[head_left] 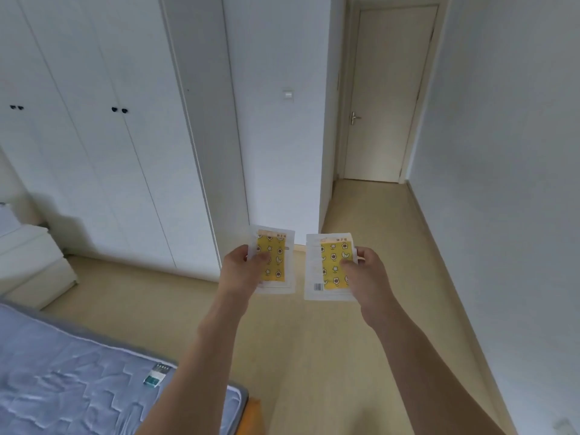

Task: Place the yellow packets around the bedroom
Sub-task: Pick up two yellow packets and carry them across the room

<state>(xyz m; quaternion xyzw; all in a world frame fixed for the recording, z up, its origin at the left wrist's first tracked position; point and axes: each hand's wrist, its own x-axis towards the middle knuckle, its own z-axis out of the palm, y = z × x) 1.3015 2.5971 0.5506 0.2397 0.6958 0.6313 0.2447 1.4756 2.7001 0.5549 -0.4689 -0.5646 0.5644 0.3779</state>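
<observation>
Left hand (243,265) pinches yellow packet (273,262); barcode (318,287) visible, print unreadable.

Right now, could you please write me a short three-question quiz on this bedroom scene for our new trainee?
1. True or false: the left hand and the right hand each hold a packet.
2. Which packet shows a barcode: the left yellow packet or the right yellow packet?
3. Fill in: the small box lies on the ____.

Key:
1. True.
2. The right yellow packet.
3. Mattress.
</observation>
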